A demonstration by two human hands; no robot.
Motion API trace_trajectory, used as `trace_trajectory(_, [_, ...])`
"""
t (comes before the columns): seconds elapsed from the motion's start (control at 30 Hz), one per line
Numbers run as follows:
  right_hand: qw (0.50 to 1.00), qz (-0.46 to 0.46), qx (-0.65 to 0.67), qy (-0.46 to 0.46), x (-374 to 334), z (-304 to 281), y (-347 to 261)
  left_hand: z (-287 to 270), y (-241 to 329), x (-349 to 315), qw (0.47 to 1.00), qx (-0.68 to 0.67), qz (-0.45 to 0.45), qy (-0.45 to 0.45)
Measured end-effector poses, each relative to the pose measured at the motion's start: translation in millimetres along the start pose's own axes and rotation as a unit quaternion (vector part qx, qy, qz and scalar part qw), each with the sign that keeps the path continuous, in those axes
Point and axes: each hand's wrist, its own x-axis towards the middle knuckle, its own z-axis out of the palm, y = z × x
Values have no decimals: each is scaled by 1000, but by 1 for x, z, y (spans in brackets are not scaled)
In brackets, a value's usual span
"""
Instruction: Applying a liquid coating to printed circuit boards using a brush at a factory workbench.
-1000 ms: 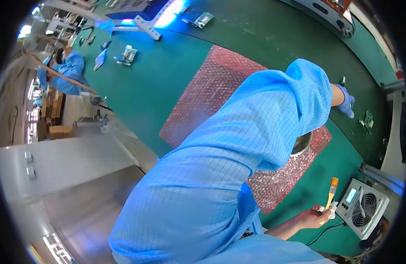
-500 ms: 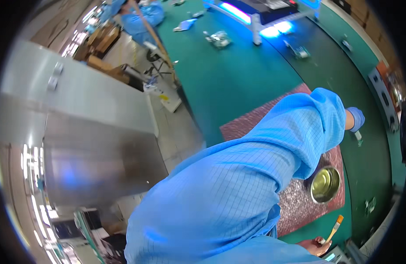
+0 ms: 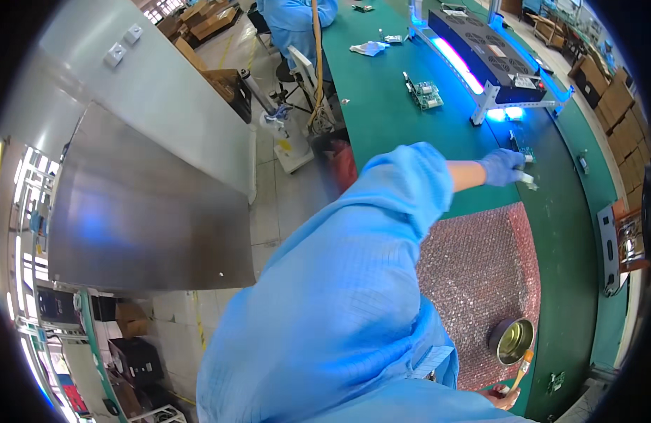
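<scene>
My left arm, in a blue checked sleeve, stretches forward across the work surface. The blue-gloved left hand is closed on a small circuit board with a white part, held over the dark belt's near side. Just beyond it lies another circuit board. Low in the view, my bare right hand grips a flat brush, its orange-yellow end pointing up. Beside the brush, a round metal bowl with yellowish liquid sits on pink bubble wrap.
A fan-topped lamp unit glowing violet-blue straddles the dark belt. Other circuit boards lie on the green surface and belt. A metal panel stands at my left. A person in blue is at the far left.
The view has turned, bringing more of the lamp unit into sight. My left hand has moved away along the belt toward the lamp with the circuit board. My right hand keeps the brush.
</scene>
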Motion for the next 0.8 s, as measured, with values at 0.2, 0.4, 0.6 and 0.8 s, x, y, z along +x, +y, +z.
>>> trace_trajectory(0.2, [999,-6,-35,-24,1,3,4,-56,-62,-86,982,-77,-144,98])
trace_trajectory(0.4, [998,-17,-63,-21,-27,28,-18,-72,-123,-117,955,-20,-282,90])
trace_trajectory(0.6, [992,-9,-102,-75,-44,36,-37,-77,-124,-104,884,-310,-351,-3])
trace_trajectory(0.8, [970,-64,-200,-122,-57,44,-63,-84,-97,-105,975,-215,19,-53])
